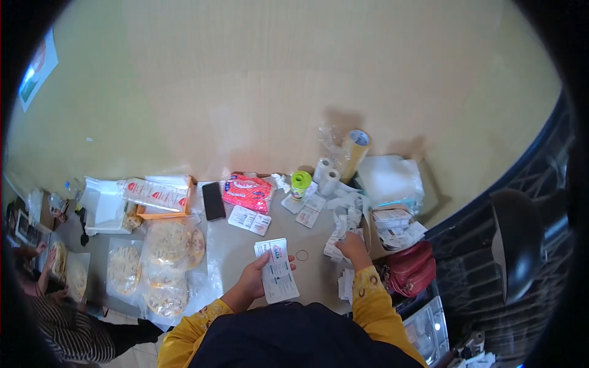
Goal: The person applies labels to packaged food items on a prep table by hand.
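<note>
In my left hand (248, 281) is a stack of printed cards (277, 276), gripped along its left side with the thumb on top. A thin rubber band (302, 255) lies on the table just right of the stack. My right hand (354, 246) reaches to the right side of the table, its fingers closed on a curling printed paper strip (336, 240). Loose white paper lies tangled above that strip. Below the right hand, beside the yellow sleeve, more small printed papers (345, 286) are piled.
A phone (213, 201), a pink packet (248, 191) and a green-lidded container (300, 183) line the back. Paper rolls (329, 181) and tape (356, 150) stand behind. Bagged flat food (169, 242) lies left; a red pouch (412, 270) sits right. Another person (73, 331) works far left.
</note>
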Demonstrator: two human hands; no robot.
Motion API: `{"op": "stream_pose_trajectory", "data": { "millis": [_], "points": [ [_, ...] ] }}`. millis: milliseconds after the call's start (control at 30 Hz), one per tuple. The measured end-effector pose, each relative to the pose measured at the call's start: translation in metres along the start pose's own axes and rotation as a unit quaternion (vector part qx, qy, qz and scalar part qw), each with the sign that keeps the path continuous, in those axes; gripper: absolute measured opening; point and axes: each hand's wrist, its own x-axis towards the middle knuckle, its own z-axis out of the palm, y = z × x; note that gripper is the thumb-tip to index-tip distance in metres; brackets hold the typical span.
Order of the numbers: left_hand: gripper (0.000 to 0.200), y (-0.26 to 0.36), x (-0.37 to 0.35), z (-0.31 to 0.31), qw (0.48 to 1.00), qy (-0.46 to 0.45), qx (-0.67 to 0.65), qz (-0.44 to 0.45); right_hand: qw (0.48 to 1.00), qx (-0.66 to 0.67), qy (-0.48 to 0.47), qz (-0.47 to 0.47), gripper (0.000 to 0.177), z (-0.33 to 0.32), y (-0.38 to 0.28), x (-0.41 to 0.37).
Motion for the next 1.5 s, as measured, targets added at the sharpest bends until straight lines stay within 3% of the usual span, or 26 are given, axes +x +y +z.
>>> {"op": "stream_pose_trajectory", "data": {
  "millis": [33, 133, 200, 267, 333, 533, 633, 733, 833, 933, 1133, 1233, 1333, 1367, 1400, 1500],
  "points": [
    [0.049, 0.000, 0.002, -0.003, 1.000, -0.001, -0.017, 0.004, 1.000, 0.022, -0.004, 0.020, 0.047, -0.008, -0.008, -0.014],
    [0.051, -0.002, 0.014, -0.013, 0.999, 0.014, -0.031, 0.022, 0.982, 0.104, 0.136, -0.080, 0.047, 0.011, -0.021, -0.051],
    [0.051, -0.008, 0.024, -0.011, 0.998, 0.035, 0.011, 0.049, 0.953, 0.297, 0.035, -0.039, 0.043, 0.032, -0.055, -0.071],
    [0.050, -0.015, 0.031, -0.009, 0.988, 0.089, 0.101, 0.076, 0.826, 0.525, -0.122, -0.168, 0.039, 0.078, -0.077, -0.083],
    [0.050, -0.028, 0.036, -0.020, 0.970, 0.118, 0.189, 0.099, 0.858, 0.484, -0.093, -0.147, 0.039, 0.119, -0.095, -0.100],
    [0.048, -0.023, 0.025, -0.034, 0.998, 0.037, -0.040, 0.002, 0.735, 0.601, -0.313, -0.023, 0.037, 0.093, -0.094, -0.113],
    [0.046, -0.008, 0.019, -0.032, 0.998, -0.019, -0.032, 0.049, 0.716, 0.605, -0.348, -0.021, 0.031, 0.100, -0.091, -0.116],
    [0.047, -0.001, 0.021, -0.044, 0.995, -0.048, -0.055, 0.065, 0.756, 0.580, -0.294, -0.077, 0.028, 0.100, -0.103, -0.120],
    [0.046, 0.009, 0.021, -0.040, 0.993, -0.026, -0.039, 0.110, 0.737, 0.627, -0.245, -0.063, 0.025, 0.117, -0.103, -0.118],
    [0.042, 0.012, 0.029, -0.059, 0.986, -0.023, -0.063, 0.151, 0.718, 0.608, -0.336, 0.032, 0.027, 0.091, -0.104, -0.127],
    [0.036, 0.006, 0.017, -0.034, 0.994, 0.054, -0.022, 0.088, 0.681, 0.641, -0.353, 0.030, 0.029, 0.105, -0.107, -0.138],
    [0.033, 0.012, 0.024, -0.056, 0.996, 0.021, -0.023, 0.081, 0.661, 0.643, -0.382, -0.056, 0.027, 0.106, -0.104, -0.124],
    [0.036, 0.026, 0.019, -0.054, 1.000, 0.016, 0.012, 0.017, 0.777, 0.557, -0.289, -0.043, 0.028, 0.115, -0.070, -0.069],
    [0.037, 0.027, 0.016, -0.049, 0.999, 0.019, 0.037, -0.006, 0.892, 0.430, -0.122, -0.066, 0.027, 0.111, -0.064, -0.055],
    [0.039, 0.026, 0.011, -0.045, 0.997, 0.022, 0.063, -0.030, 0.956, 0.278, 0.053, -0.082, 0.025, 0.109, -0.060, -0.044],
    [0.044, 0.016, 0.001, -0.034, 0.996, 0.003, 0.040, -0.082, 0.991, 0.032, 0.114, -0.059, 0.020, 0.124, -0.051, -0.015]
  ]
}}
